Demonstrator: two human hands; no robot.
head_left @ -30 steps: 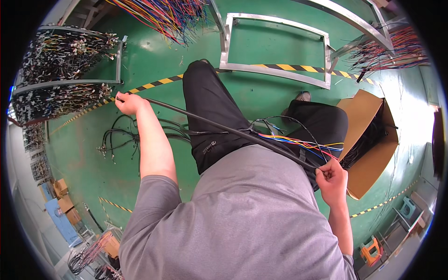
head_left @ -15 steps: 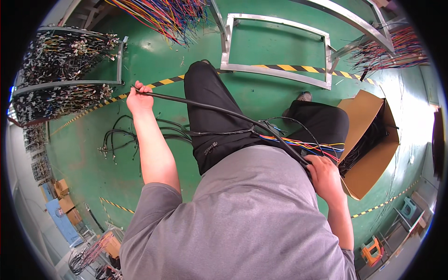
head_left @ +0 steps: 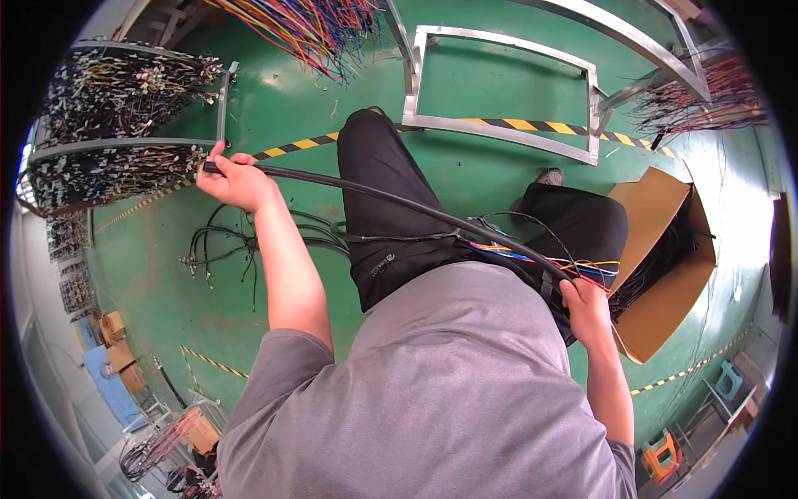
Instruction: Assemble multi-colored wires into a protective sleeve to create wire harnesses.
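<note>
A long black tube slants across my lap between both hands. My left hand is closed round its far left end, and a short tip pokes out past the fingers. On the right thigh, my right hand grips the tube's other end, thumb on top. Under the tube, a black wire harness lies over my thighs. Its loose coloured wires, in red, yellow, blue and white, run towards my right hand; whether the fingers also hold them is hidden. The harness's black branches with small connectors hang to the left, above the floor.
An open cardboard box with black cables stands by my right leg. Ahead is a metal frame, with bundled coloured wires hanging beside it. A rack of connector-ended cables stands left. Striped tape crosses the green floor.
My left hand has turned over and shifted slightly left along the tube's end, so its back now shows. The right hand keeps its grip. The whole view has shifted slightly.
</note>
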